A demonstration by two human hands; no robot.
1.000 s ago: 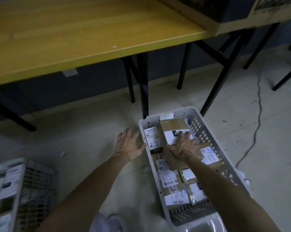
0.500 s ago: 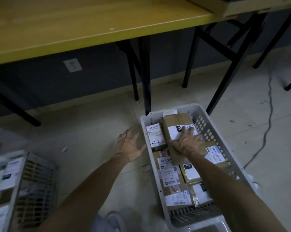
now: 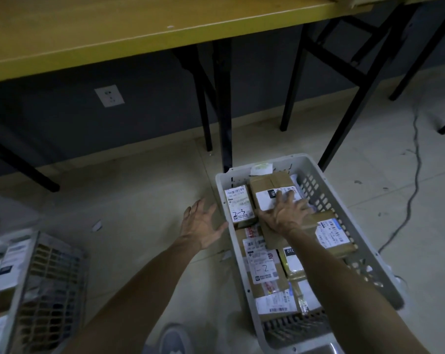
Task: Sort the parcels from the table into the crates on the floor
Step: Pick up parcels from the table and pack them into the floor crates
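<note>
Both forearms bare, stretched fwd & down, converging from the lower corners. L hand (image 3: 203,226) is palm down, fingers spread & relaxed, thumb pointing toward the other hand. R hand (image 3: 284,213) lies flat, palm down, fingers splayed straight (none curled or pinching). Hands near each other, not touching.
</note>
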